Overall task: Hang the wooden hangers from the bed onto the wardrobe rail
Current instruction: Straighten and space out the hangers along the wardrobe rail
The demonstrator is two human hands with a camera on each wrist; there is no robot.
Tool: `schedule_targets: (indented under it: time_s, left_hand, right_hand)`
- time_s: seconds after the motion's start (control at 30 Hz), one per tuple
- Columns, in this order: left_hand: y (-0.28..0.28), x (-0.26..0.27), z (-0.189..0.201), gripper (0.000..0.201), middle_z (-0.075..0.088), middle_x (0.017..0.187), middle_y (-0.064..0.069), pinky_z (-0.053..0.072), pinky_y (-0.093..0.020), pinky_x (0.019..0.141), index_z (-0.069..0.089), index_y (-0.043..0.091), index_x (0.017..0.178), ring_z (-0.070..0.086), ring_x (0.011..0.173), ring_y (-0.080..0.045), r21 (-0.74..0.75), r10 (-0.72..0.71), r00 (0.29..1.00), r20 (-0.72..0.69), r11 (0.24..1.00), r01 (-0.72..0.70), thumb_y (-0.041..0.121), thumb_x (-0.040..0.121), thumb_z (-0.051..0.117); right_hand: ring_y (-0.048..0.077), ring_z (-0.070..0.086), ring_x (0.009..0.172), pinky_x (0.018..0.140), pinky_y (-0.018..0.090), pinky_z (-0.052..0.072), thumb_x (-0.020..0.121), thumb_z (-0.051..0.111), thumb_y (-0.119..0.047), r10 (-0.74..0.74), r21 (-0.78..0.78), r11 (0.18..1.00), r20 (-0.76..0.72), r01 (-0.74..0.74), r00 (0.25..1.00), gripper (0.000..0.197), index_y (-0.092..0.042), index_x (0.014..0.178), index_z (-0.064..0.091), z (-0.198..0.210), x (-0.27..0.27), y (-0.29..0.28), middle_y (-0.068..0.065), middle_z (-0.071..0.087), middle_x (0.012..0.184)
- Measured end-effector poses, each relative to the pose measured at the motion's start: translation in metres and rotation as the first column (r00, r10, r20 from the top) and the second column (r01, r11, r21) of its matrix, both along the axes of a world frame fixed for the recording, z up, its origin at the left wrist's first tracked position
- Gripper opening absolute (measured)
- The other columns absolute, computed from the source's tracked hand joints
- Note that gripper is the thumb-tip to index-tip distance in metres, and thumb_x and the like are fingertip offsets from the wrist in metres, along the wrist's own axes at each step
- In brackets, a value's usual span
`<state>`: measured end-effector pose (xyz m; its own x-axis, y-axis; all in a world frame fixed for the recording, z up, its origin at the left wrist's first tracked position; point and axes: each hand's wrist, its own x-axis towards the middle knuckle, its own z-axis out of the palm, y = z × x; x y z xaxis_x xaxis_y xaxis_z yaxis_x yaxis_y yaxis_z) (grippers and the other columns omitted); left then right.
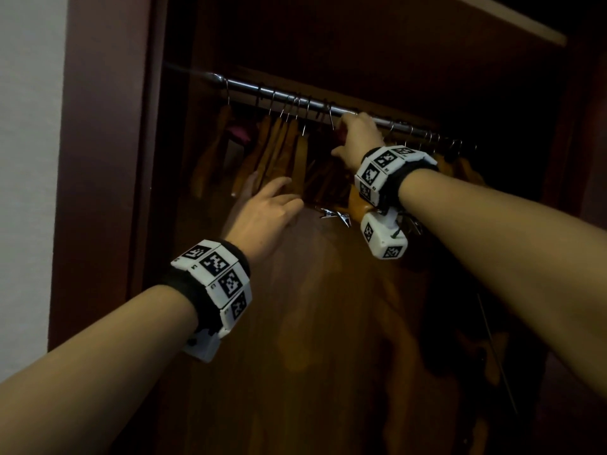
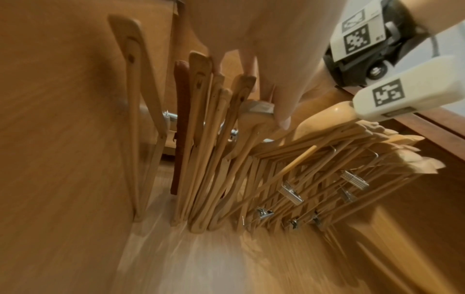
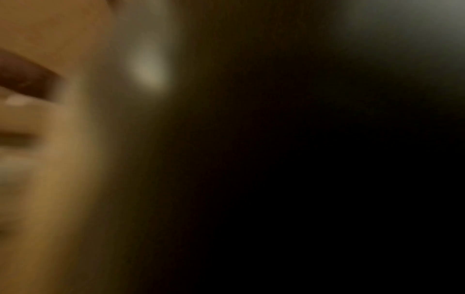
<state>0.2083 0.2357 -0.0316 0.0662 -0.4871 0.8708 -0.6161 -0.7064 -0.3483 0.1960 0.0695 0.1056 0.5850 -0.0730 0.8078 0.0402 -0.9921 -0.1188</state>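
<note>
A metal wardrobe rail [image 1: 285, 96] carries several wooden hangers [image 1: 279, 149] on wire hooks. My right hand [image 1: 356, 139] is up at the rail, its fingers curled round the top of a pale wooden hanger [image 1: 358, 201] whose shoulder shows below the wrist. My left hand [image 1: 266, 205] reaches in lower, and its straight fingers touch the ends of the hung hangers [image 2: 201, 139]. The left wrist view shows the left hand [image 2: 264, 95] against those ends and the pale hanger [image 2: 324, 117] under my right wrist. The right wrist view is dark and blurred.
Right of my left hand hangs a tight bundle of hangers with metal clips [image 2: 314, 179], which also show in the head view [image 1: 335, 216]. The wardrobe's dark frame [image 1: 98, 159] and a white wall [image 1: 29, 159] stand at the left. A shelf [image 1: 509, 21] runs above the rail.
</note>
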Motion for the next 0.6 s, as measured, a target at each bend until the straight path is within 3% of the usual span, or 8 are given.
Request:
schedule_targets:
  time_s: [0.2,0.37,0.53,0.6]
  left_hand:
    - [-0.003,0.002,-0.001,0.021,0.072,0.100,-0.006,0.028,-0.065,0.098,0.060,0.014,0.074,0.054,0.119,-0.035,-0.004,0.014,0.999,0.039,1.000,-0.014,0.001,0.068,0.074]
    - [-0.005,0.000,-0.001,0.016,0.071,0.103,-0.006,0.030,-0.062,0.098,0.064,0.013,0.081,0.054,0.120,-0.033,0.003,0.046,0.998,0.037,0.999,-0.047,0.007,0.069,0.074]
    - [-0.011,-0.007,0.000,0.022,0.069,0.104,-0.007,0.028,-0.063,0.100,0.064,0.011,0.086,0.053,0.122,-0.031,0.011,0.095,0.995,-0.019,0.995,-0.094,0.029,0.075,0.071]
    - [-0.014,-0.010,-0.001,0.023,0.070,0.100,-0.008,0.027,-0.063,0.102,0.065,0.009,0.088,0.054,0.120,-0.030,-0.028,0.084,0.996,-0.030,0.996,-0.085,0.031,0.080,0.066]
  right_hand:
    - [0.026,0.033,0.135,0.105,0.031,0.033,0.088,0.063,-0.023,0.023,-0.039,0.999,-0.193,-0.031,0.981,0.067,-0.016,0.146,0.030,-0.015,0.000,-0.002,0.010,0.028,0.149]
    - [0.025,0.041,0.130,0.104,0.031,0.037,0.091,0.057,-0.036,0.178,0.064,0.983,-0.157,-0.170,0.971,0.062,-0.016,0.144,0.033,-0.031,-0.010,-0.008,0.010,0.038,0.144]
    - [0.023,0.043,0.127,0.089,0.021,0.032,0.098,0.041,-0.038,0.199,0.077,0.979,-0.139,-0.190,0.970,0.046,-0.016,0.139,0.041,-0.047,-0.038,-0.028,0.009,0.041,0.140]
    - [0.022,0.043,0.127,0.095,0.023,0.033,0.099,0.038,-0.036,0.199,0.088,0.978,-0.117,-0.189,0.973,0.043,-0.015,0.136,0.044,-0.056,-0.047,-0.041,0.008,0.043,0.139]
